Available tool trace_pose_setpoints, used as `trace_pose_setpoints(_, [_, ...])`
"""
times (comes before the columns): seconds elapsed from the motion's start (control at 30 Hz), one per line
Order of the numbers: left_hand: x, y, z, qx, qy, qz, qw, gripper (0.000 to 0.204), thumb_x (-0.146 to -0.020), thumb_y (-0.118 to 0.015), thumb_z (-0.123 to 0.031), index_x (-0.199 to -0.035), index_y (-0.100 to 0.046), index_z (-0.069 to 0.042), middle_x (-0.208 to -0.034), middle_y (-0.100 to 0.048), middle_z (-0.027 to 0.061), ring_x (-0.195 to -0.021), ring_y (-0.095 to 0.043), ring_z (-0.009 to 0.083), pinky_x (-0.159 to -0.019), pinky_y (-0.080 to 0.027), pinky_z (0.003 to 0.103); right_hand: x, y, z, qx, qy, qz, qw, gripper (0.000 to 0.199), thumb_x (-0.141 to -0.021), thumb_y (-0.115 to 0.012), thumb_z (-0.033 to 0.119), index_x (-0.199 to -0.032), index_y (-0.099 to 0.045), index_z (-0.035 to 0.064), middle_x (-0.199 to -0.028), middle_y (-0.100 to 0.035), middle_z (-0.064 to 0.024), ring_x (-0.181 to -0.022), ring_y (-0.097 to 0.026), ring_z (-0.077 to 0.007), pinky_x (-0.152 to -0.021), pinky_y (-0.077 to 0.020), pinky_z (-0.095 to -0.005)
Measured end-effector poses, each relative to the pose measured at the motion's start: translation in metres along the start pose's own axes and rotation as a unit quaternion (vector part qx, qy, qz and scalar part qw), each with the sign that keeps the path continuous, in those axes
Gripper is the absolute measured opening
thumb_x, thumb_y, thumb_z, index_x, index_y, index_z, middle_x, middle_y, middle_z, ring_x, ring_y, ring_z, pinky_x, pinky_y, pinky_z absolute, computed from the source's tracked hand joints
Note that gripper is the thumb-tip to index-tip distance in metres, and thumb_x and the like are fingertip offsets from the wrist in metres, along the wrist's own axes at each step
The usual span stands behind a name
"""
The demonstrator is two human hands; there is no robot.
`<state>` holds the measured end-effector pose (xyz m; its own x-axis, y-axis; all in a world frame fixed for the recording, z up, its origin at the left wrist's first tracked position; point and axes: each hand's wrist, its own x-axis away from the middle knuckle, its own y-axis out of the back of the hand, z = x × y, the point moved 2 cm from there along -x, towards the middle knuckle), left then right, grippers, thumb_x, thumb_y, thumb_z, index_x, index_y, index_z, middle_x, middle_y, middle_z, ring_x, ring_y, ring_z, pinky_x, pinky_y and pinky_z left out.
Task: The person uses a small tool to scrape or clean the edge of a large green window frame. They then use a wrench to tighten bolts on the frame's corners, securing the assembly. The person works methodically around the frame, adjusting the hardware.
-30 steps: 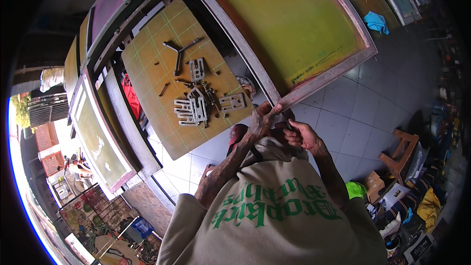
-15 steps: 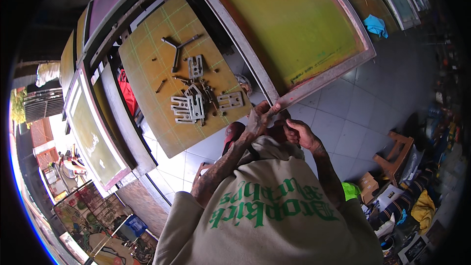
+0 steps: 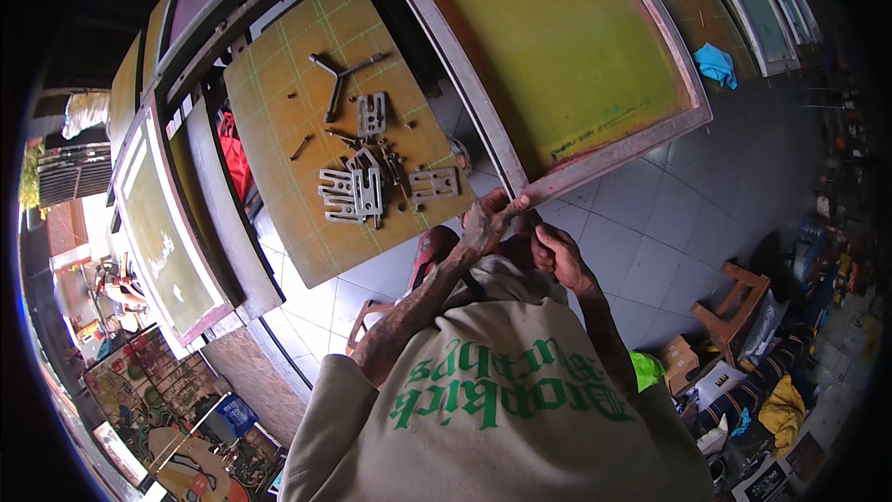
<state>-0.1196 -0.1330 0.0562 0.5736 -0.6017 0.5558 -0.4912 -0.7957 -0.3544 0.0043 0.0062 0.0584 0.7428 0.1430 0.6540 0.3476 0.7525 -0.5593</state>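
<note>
Probably the framed screen point(image 3: 581, 56), beside the right edge of the board point(image 3: 269, 153), is stiff-railed but fragile mid-panel, best held at the near corner my left grip point(image 3: 486, 226) pinches; whether my curled right grip point(image 3: 561, 255) holds anything, I cannot tell.

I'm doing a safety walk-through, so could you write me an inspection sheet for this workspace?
Surface: yellow-brown board with green grid lines.
Work pieces: screen-printing frame; on the board, slotted metal brackets, loose bolts and a Y-shaped socket wrench.
Clutter: cardboard box and yellow cloth among mixed items at lower right.
Hands: left hand grips the frame's near corner; right hand is curled beside it, contents unclear.
Cables: nothing seen.
Surroundings: tiled floor; brown stool at right.
</note>
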Motion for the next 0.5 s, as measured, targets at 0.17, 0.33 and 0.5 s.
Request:
trace_pose_setpoints(0.17, [0.005,-0.002,-0.009,-0.028,-0.003,-0.012,1.0,0.044,-0.09,-0.072,-0.045,-0.108,-0.065,-0.005,-0.076,-0.059,-0.0017,-0.062,-0.051,0.0072,-0.053,-0.04,0.024,0.004,-0.004,0.003,0.06,0.014,-0.025,0.998,0.034,-0.104,-0.051,0.037,-0.08,-0.045,0.0136,-0.066,-0.038,0.0053,-0.051,-0.032,-0.0036,-0.045,-0.0259,-0.0224])
trace_pose_setpoints(0.33, [-0.008,0.009,0.016,-0.042,0.031,-0.026,0.998,0.038,-0.091,-0.073,-0.04,-0.105,-0.068,-0.005,-0.089,-0.068,-0.0003,-0.079,-0.056,0.0072,-0.072,-0.044,0.025,-0.001,-0.012,-0.006,0.272,0.173,-0.157,0.934,0.033,-0.103,-0.054,0.039,-0.083,-0.048,0.0133,-0.067,-0.041,0.0052,-0.051,-0.034,-0.0033,-0.045,-0.0268,-0.0225])
trace_pose_setpoints(0.5, [-0.003,0.002,0.006,0.026,0.002,-0.001,1.0,0.036,-0.092,-0.073,-0.04,-0.102,-0.069,-0.005,-0.088,-0.067,-0.0029,-0.079,-0.055,0.0057,-0.071,-0.044,0.025,-0.003,-0.002,0.0,-0.036,0.001,0.005,0.999,0.026,-0.102,-0.056,0.036,-0.089,-0.05,0.0148,-0.065,-0.038,0.0053,-0.047,-0.028,-0.0052,-0.043,-0.0215,-0.0225])
